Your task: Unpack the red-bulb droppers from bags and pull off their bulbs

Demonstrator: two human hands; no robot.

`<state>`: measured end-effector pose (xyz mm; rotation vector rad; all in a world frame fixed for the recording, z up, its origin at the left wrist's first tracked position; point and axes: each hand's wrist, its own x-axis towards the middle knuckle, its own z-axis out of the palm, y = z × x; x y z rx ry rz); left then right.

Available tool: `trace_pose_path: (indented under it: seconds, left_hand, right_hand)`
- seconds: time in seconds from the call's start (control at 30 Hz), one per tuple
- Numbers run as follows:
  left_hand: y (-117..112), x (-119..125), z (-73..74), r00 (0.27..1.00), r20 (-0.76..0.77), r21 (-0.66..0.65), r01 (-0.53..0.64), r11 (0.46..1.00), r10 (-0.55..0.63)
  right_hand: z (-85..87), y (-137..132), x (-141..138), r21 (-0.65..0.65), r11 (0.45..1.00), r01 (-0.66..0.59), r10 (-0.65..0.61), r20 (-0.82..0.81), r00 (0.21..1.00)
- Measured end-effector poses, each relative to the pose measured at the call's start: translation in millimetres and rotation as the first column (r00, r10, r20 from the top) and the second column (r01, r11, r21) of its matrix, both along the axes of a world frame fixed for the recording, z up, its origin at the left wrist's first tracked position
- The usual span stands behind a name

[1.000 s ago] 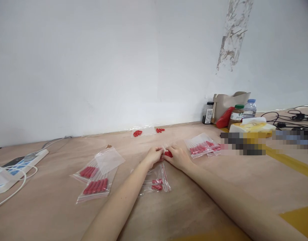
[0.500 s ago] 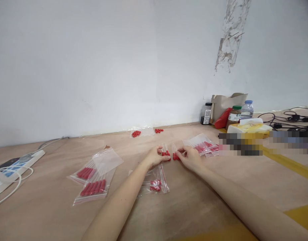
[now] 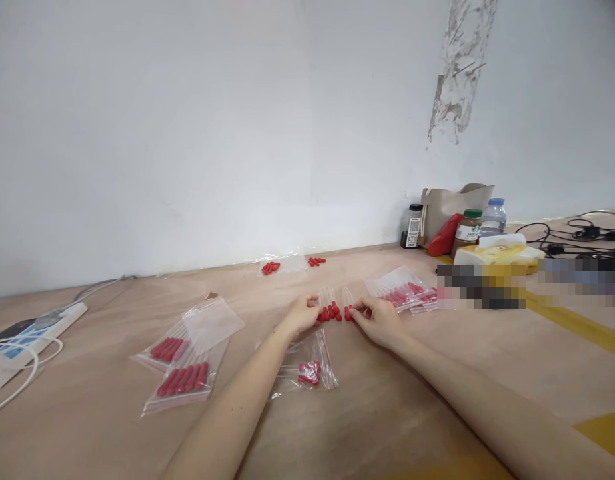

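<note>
Several droppers [image 3: 331, 312] with red bulbs and thin clear stems lie side by side between my hands, stems pointing to the wall. My left hand [image 3: 303, 315] is at the row's left end, its thumb and fingers closed at the outermost dropper. On the other side, my right hand [image 3: 376, 320] pinches at a dropper [image 3: 347, 313] set slightly apart from the row. Just nearer to me lies a clear zip bag [image 3: 327, 363] holding red-bulbed droppers. Beyond my right hand are more filled bags [image 3: 400, 287]. To my left, two filled bags [image 3: 185, 380] overlap.
Loose red bulbs [image 3: 316, 261] and a small bag of bulbs [image 3: 271, 267] lie by the wall. A power strip [image 3: 37, 340] with cables is at left. Back right stand a dark-capped bottle [image 3: 412, 227], a green-lidded jar [image 3: 468, 230], a grey bag [image 3: 440, 210] and a tissue pack [image 3: 497, 257].
My left thumb has drawn back left off the droppers, and more red bulbs show in the row. My right hand stays almost in place.
</note>
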<state>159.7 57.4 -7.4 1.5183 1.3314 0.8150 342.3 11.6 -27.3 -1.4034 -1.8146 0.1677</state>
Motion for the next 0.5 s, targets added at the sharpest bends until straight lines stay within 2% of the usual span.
trace_pose_path:
  seconds: [0.2,0.33,0.4,0.5]
  left_hand:
    - [5,-2,-6.8,0.997,-0.078,0.105,0.029,0.994,-0.021]
    - [1,-9,0.8,0.988,-0.145,0.169,0.069,0.983,-0.044]
    - [-11,-20,9.3,0.984,-0.172,0.233,0.08,0.969,-0.04]
    - [-46,-47,22.1,0.968,-0.231,0.348,0.174,0.921,-0.096]
  right_hand:
    - [6.4,-12,-9,0.02,0.996,-0.084,0.085,-0.053,0.995]
    - [13.6,-27,-19,-0.009,0.978,-0.209,0.208,-0.068,0.976]
    - [16.6,-34,-24,0.001,0.962,-0.274,0.274,-0.032,0.961]
    - [19.3,-41,-29,-0.008,0.928,-0.372,0.373,0.022,0.928]
